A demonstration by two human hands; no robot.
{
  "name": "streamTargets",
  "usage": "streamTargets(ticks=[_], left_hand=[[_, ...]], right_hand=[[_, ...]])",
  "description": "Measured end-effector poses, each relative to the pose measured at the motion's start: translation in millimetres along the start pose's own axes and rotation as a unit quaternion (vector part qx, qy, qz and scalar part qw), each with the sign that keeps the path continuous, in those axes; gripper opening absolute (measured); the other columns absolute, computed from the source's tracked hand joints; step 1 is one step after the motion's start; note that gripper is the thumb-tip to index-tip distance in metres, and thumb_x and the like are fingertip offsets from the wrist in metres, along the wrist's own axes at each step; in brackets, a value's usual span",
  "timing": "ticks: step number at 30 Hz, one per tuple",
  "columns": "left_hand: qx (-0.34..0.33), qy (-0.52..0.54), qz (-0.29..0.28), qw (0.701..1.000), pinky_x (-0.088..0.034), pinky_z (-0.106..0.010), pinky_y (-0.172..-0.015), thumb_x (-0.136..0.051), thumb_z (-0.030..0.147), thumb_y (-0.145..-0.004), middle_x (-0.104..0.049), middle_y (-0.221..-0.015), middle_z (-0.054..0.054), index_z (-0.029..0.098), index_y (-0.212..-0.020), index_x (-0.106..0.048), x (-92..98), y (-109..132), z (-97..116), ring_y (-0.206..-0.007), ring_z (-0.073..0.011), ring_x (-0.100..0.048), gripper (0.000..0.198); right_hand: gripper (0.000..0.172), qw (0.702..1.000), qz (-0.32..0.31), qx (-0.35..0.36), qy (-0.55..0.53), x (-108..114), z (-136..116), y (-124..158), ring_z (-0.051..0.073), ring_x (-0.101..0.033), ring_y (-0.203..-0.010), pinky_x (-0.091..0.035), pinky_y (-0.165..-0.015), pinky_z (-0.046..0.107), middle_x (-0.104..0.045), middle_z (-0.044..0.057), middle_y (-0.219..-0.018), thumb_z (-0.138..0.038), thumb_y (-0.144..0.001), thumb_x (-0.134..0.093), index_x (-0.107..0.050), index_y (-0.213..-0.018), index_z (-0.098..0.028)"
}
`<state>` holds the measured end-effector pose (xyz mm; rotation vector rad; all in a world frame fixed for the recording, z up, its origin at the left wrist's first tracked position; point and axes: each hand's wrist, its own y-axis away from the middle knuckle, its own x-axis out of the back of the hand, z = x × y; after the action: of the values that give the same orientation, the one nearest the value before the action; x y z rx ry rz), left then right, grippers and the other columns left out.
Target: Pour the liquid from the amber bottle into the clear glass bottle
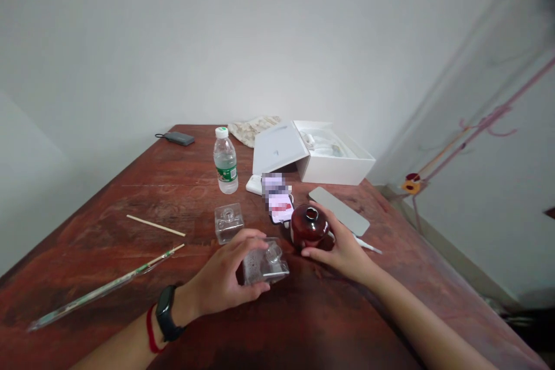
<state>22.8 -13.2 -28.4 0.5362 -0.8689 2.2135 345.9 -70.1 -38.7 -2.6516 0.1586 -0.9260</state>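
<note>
My left hand [221, 269] is curved over a clear square plastic container [265, 264], its fingers on the container's top and near edge. My right hand [342, 243] grips a dark red glazed lidded pot [309, 226] from the right side, with the thumb and fingers around it. A second clear square container [228, 223] stands just beyond my left hand. Between the pot and that container lies a pixelated, blurred object [277, 199] whose details cannot be made out. A black watch and a red cord circle my left wrist.
The reddish wooden table [130, 196] holds a water bottle [225, 161], an open white box [333, 153], a cloth bag [254, 129], a grey power bank [176, 138], a silver slab [339, 211], a bare wooden stick [156, 225] and a plastic-wrapped stick [106, 288]. Walls border the far side.
</note>
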Motion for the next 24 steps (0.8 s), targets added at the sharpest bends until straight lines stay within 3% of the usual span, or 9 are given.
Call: streamTargets(ticks=[6, 13, 17, 24], left_hand=[[-0.014, 0.000, 0.012, 1.000, -0.057, -0.046, -0.114, -0.086, 0.023, -0.086, -0.065, -0.144, -0.011, 0.029, -0.138, -0.060, -1.2, 0, 1, -0.132, -0.0308, -0.067, 0.059], [-0.045, 0.002, 0.038, 0.998, -0.060, -0.038, -0.109, -0.085, 0.024, -0.087, -0.066, -0.144, -0.008, 0.031, -0.140, -0.060, -1.8, 0, 2, -0.129, -0.0290, -0.070, 0.060], [-0.047, 0.000, 0.045, 0.998, -0.061, -0.039, -0.107, -0.084, 0.026, -0.089, -0.066, -0.144, -0.010, 0.030, -0.141, -0.058, -3.4, 1, 0, -0.129, -0.0301, -0.070, 0.059], [-0.029, 0.007, 0.011, 0.999, -0.057, -0.044, -0.112, -0.080, 0.030, -0.092, -0.061, -0.147, -0.012, 0.028, -0.143, -0.052, -3.2, 2, 1, -0.134, -0.0317, -0.064, 0.058]], right_hand=[[0.106, 1.000, -0.002, -0.011, 0.000, 1, 4, 0, 0.044, -0.050, -0.153, -0.036, -0.128, 0.068, -0.056, 0.021, -0.161, -0.055, -0.076, -0.093, -0.039, -0.162, -0.026], [0.105, 0.999, -0.005, -0.014, 0.030, 1, 11, 2, 0.043, -0.057, -0.147, -0.046, -0.122, 0.064, -0.058, 0.019, -0.159, -0.057, -0.080, -0.089, -0.033, -0.165, -0.030], [0.105, 0.999, -0.004, -0.028, 0.017, -1, 20, 4, 0.042, -0.062, -0.141, -0.052, -0.117, 0.065, -0.060, 0.020, -0.155, -0.058, -0.081, -0.088, -0.031, -0.166, -0.030], [0.103, 0.997, 0.007, -0.061, -0.037, -1, 27, 4, 0.041, -0.061, -0.143, -0.050, -0.118, 0.064, -0.060, 0.018, -0.156, -0.056, -0.079, -0.091, -0.037, -0.163, -0.029]])
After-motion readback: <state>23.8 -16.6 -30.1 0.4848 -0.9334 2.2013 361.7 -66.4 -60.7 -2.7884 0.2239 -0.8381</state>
